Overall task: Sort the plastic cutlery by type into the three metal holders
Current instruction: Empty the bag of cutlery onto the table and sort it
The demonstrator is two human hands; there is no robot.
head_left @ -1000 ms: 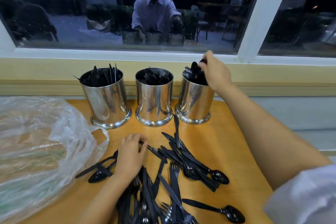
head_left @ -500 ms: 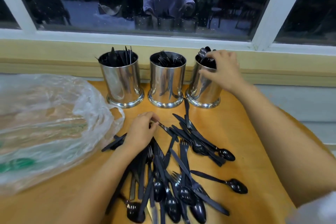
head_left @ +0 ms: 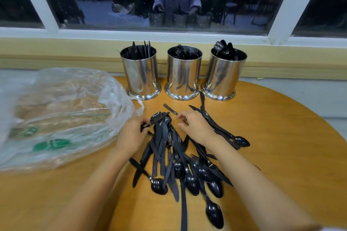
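Note:
Three shiny metal holders stand in a row by the window sill: the left holder has knives, the middle holder forks, the right holder spoons. A pile of black plastic cutlery lies on the wooden table between my arms. My left hand grips a black spoon at the pile's far left end. My right hand rests on the pile's far end, fingers curled around a thin black handle.
A crumpled clear plastic bag with green print lies on the table to the left, its edge touching my left hand. The window behind the holders reflects a person. The table's round edge curves off to the right.
My right hand left the spoon holder and came down onto the pile. My left hand lifted a spoon at the pile's left end. The camera tilted down.

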